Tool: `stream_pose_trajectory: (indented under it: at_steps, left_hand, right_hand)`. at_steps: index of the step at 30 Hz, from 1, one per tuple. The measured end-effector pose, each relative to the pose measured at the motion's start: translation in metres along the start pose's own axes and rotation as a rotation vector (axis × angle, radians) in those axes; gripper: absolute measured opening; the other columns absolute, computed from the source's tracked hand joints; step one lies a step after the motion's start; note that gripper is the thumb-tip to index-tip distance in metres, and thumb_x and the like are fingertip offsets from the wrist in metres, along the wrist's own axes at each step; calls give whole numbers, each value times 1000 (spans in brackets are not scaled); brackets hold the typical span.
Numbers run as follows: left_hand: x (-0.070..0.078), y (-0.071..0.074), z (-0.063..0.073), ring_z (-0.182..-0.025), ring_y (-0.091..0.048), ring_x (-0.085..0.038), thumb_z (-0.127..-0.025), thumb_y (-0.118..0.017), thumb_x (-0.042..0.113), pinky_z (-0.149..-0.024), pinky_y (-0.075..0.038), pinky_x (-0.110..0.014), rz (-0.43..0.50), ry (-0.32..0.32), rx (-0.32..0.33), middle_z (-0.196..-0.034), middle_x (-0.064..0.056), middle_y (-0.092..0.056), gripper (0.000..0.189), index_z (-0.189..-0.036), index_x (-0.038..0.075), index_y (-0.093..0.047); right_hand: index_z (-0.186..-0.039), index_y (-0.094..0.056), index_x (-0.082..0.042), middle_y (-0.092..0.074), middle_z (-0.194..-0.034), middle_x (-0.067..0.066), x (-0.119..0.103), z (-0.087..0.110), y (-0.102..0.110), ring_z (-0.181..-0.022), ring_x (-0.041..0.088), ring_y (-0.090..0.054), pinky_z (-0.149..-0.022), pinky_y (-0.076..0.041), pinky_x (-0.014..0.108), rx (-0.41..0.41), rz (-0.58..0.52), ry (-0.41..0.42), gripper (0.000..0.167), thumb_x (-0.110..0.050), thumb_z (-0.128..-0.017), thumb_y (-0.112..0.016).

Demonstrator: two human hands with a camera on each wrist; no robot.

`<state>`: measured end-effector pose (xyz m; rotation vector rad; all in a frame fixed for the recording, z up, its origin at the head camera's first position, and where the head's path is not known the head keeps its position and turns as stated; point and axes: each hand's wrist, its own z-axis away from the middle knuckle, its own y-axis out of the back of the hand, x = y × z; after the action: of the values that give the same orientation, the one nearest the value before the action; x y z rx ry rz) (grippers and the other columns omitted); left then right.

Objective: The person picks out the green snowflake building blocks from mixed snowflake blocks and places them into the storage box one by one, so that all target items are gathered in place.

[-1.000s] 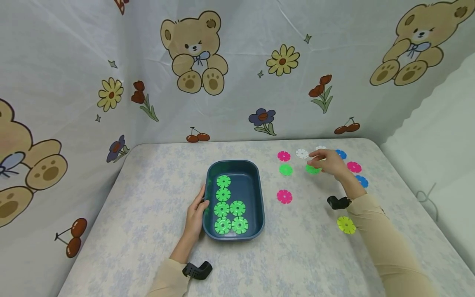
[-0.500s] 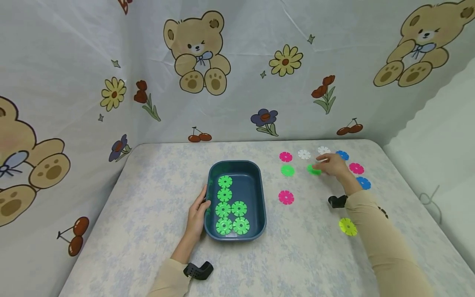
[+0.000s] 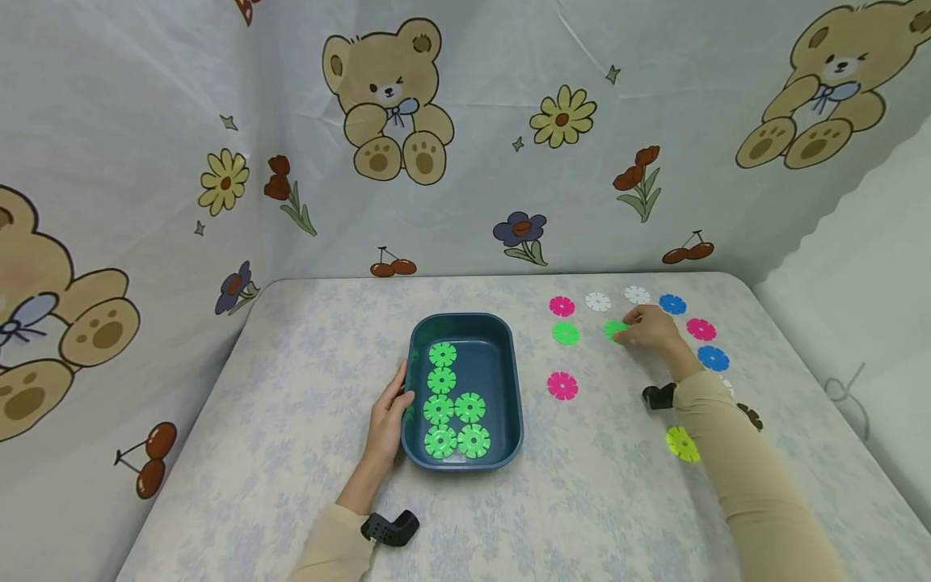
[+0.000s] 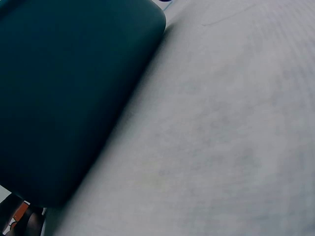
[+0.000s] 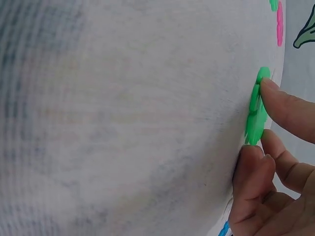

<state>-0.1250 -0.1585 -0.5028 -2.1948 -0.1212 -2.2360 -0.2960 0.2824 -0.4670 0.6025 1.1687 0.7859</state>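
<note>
My left hand [image 3: 384, 420] grips the left side of a dark blue plastic tray [image 3: 515, 388], thumb at the rim and fingers along the outer wall. Inside lie several green interlocking discs [image 3: 440, 409] with notched edges. In the left wrist view the tray's outside [image 4: 64, 93] fills the upper left. My right hand [image 3: 650, 330] is down at a green disc [image 3: 614, 331] at the right back of the table. In the right wrist view the thumb lies on this disc [image 5: 256, 115] and the fingertips meet its other edge, pinching it.
Another green disc [image 3: 565, 333], pink discs [image 3: 562, 385], white discs [image 3: 598, 301], blue discs [image 3: 672, 304] and a yellow disc [image 3: 682, 444] lie flat around the right arm. A printed curtain [image 3: 473, 145] hangs behind the table [image 3: 291, 420].
My right hand has come down from above the green disc and its thumb and fingers have closed on it. The left hand and tray keep their place; the view shifts slightly.
</note>
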Motion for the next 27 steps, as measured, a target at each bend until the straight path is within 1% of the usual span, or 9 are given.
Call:
stream_pose_trajectory:
  at_steps: [2, 4, 5, 9, 11, 14, 17, 21, 27]
  left_hand:
    - [0, 0, 0, -149, -21, -16, -104, -42, 18, -117, -22, -30, 1, 0, 2, -163, 1, -22, 54, -155, 17, -29]
    - [0, 0, -1, -149, -20, -17, -103, -42, 17, -119, -19, -40, 6, -4, 4, -163, 1, -22, 54, -155, 16, -29]
    - [0, -1, -1, -149, -20, -17, -103, -42, 17, -119, -18, -44, 9, -7, 4, -163, 0, -22, 54, -155, 15, -29]
    - [0, -1, -2, -149, -21, -19, -103, -43, 16, -119, -18, -46, 6, -7, 8, -163, -1, -23, 54, -155, 15, -29]
    - [-1, 0, -2, -149, -22, -20, -103, -43, 16, -118, -20, -44, -5, -4, 11, -163, -2, -23, 54, -155, 15, -29]
    - [-1, 0, -1, -149, -22, -21, -103, -43, 16, -117, -22, -42, -24, -2, 17, -162, -2, -23, 53, -155, 16, -30]
    - [-1, 0, -1, -149, -23, -20, -103, -43, 17, -118, -22, -42, -24, 6, 22, -162, 0, -24, 53, -155, 17, -30]
    - [-1, 0, 0, -149, -22, -18, -103, -43, 16, -119, -19, -44, -10, 4, 16, -162, 3, -24, 53, -155, 19, -31]
    - [-1, -1, 0, -148, -23, -18, -103, -42, 17, -119, -19, -46, -8, 0, 13, -162, 4, -25, 53, -155, 19, -30]
  right_hand:
    - [-121, -50, 6, -49, -119, 26, -2, 1, 1, -103, 37, -47, -82, -46, 42, 1, 11, -1, 52, -24, -86, -73]
    - [-119, -49, 6, -50, -115, 25, -3, 1, 3, -99, 35, -48, -77, -45, 37, 5, 28, -1, 50, -23, -86, -73]
    - [-118, -49, 5, -50, -113, 24, -3, 2, 4, -96, 33, -48, -74, -45, 35, 7, 35, 0, 49, -23, -86, -73]
    - [-113, -53, 7, -53, -106, 22, -4, 2, 10, -82, 24, -54, -65, -46, 27, 14, 20, 24, 37, -15, -88, -69]
    - [-114, -56, 7, -55, -101, 20, -7, 4, 13, -74, 19, -56, -62, -47, 26, 4, -11, 42, 32, -11, -89, -66]
    - [-117, -59, 8, -57, -93, 14, -16, 9, 15, -68, 14, -60, -62, -51, 24, -26, -74, 77, 31, -8, -91, -62]
    - [-120, -58, 8, -56, -89, 10, -30, 16, 14, -71, 18, -64, -63, -53, 23, -68, -144, 119, 32, -7, -93, -62]
    - [-120, -59, 7, -56, -92, 11, -59, 27, 7, -77, 23, -66, -65, -54, 25, -111, -204, 202, 31, -7, -93, -63]
    - [-112, -64, 4, -59, -93, 16, -107, 45, -12, -76, 24, -67, -66, -56, 33, -171, -256, 381, 22, -4, -91, -64]
